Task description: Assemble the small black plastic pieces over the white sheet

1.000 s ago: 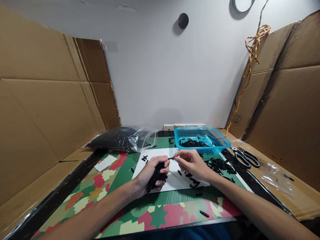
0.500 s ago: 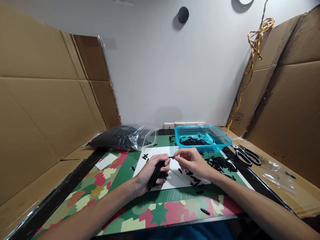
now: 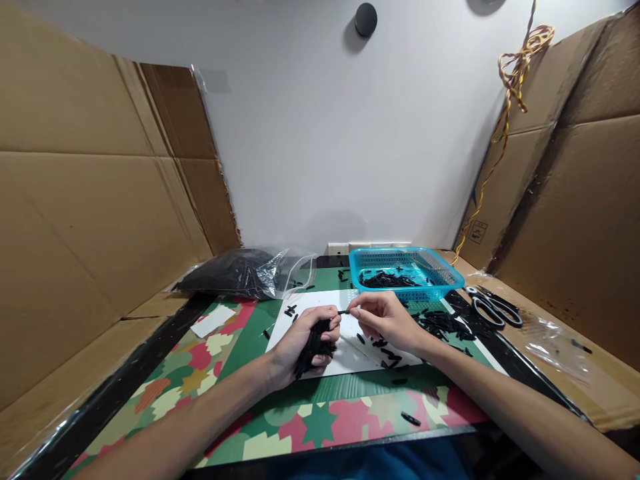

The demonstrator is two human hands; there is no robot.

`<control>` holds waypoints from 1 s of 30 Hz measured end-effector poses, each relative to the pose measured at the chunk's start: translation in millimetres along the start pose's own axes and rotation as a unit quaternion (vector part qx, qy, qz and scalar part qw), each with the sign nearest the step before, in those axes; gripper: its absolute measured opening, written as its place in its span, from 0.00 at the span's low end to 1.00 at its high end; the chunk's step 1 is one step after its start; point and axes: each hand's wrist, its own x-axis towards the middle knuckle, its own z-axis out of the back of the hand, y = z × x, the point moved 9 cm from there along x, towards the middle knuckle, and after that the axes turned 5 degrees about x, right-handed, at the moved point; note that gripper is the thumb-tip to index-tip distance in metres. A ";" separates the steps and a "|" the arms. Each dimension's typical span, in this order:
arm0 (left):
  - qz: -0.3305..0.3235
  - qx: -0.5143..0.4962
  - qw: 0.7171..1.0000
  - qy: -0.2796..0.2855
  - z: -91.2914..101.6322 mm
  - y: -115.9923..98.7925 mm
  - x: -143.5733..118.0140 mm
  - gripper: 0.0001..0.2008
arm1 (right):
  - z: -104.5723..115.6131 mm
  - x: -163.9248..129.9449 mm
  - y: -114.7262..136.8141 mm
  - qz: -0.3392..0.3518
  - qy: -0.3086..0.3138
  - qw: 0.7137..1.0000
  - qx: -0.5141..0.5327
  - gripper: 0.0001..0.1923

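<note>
My left hand (image 3: pixel 305 340) is closed round a bundle of black strands (image 3: pixel 313 350), whose loose ends hang below the fingers. Between its thumb and forefinger and the fingertips of my right hand (image 3: pixel 387 320) stretches a small thin black piece (image 3: pixel 343 312). The right thumb and forefinger pinch that piece's right end. Under both hands lies a white sheet (image 3: pixel 345 363), with several small black pieces (image 3: pixel 390 355) scattered on it. What exactly the small piece is, I cannot make out.
A blue basket (image 3: pixel 457 283) with black pieces stands at the back right, beside a loose black pile (image 3: pixel 443 323). Scissors (image 3: pixel 495 310) and a clear bag (image 3: pixel 557 350) lie farther right. A plastic bag of black material (image 3: pixel 235 273) rests back left. Cardboard walls (image 3: pixel 95 220) flank the table.
My right fingertips have shifted slightly right, and a little more of the thin black piece shows between the hands. The left hand keeps its hold. The camera view has tilted slightly.
</note>
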 end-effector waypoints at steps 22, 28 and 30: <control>-0.021 -0.006 1.000 0.004 3.1 1.2 0.8 0.14 | -1.9 -0.7 -8.5 -0.013 0.027 0.996 0.078 0.18; -0.047 -0.003 0.999 0.009 -0.2 -4.0 -0.7 0.14 | -0.7 -1.8 -7.0 -0.005 0.015 0.998 0.067 0.18; -0.043 -0.003 0.999 0.013 -0.7 -3.2 -0.8 0.13 | -0.5 -2.2 -4.3 0.006 0.012 0.998 0.058 0.17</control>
